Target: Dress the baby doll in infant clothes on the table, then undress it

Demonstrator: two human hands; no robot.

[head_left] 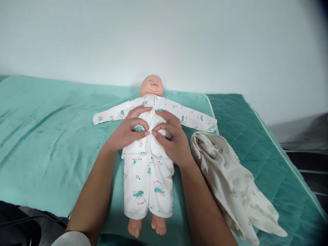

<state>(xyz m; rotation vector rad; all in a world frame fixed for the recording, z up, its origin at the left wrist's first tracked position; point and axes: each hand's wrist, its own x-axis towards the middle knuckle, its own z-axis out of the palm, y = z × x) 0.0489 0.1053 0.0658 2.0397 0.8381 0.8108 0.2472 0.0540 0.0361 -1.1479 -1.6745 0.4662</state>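
A baby doll lies on its back, arms spread, feet towards me. It wears a white printed jacket and matching trousers. At the middle of the jacket's front edge, my left hand pinches the cloth between thumb and forefinger. My right hand pinches the same spot from the other side, its fingertips meeting the left ones. A small yellowish fastener shows between the fingertips, partly hidden. Another fastener sits higher on the jacket front.
Under the doll is a light green blanket, over a darker green quilted cover. A crumpled cream printed cloth lies to the right of my right forearm. A white wall stands behind. A dark cable runs at lower left.
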